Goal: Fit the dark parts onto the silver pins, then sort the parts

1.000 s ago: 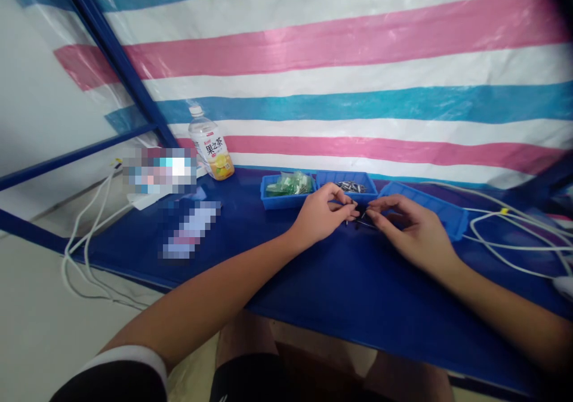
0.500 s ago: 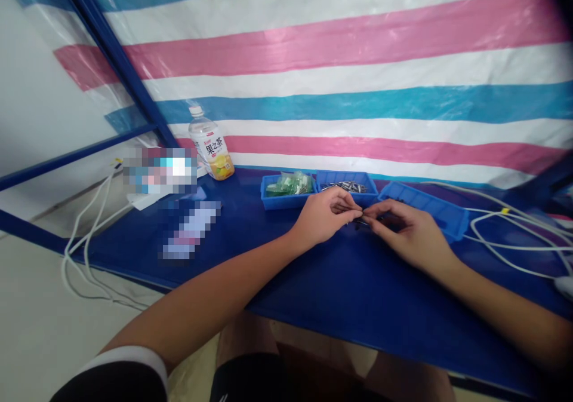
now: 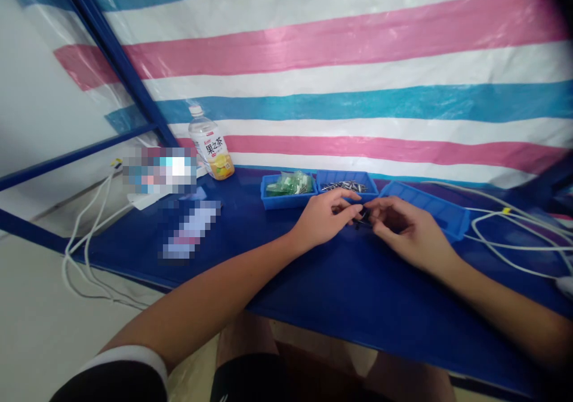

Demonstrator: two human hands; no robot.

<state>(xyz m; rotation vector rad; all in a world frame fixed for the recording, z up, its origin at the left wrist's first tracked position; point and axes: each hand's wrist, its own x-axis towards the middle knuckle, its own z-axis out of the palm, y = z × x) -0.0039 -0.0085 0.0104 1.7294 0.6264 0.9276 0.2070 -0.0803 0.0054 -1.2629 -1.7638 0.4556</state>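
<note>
Your left hand and right hand are meeting just in front of the middle tray, each grip pinching closed around a small dark part. Nearer than that tray, bare surface is running open to its front edge.

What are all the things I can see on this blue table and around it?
striped sheet: one, pink, white and blue, behind the table
table: one, blue
bottle: one, clear with yellow label, back left
left tray: one, blue, holds green bits
middle tray: one, blue, holds silvery bits
right tray: one, blue, tilted, by the right hand
left cables: several, white, hanging off the left edge
right cables: several, white, far right
small part: one, dark, pinched between both hands
left hand: one, mid table
right hand: one, mid table
</note>
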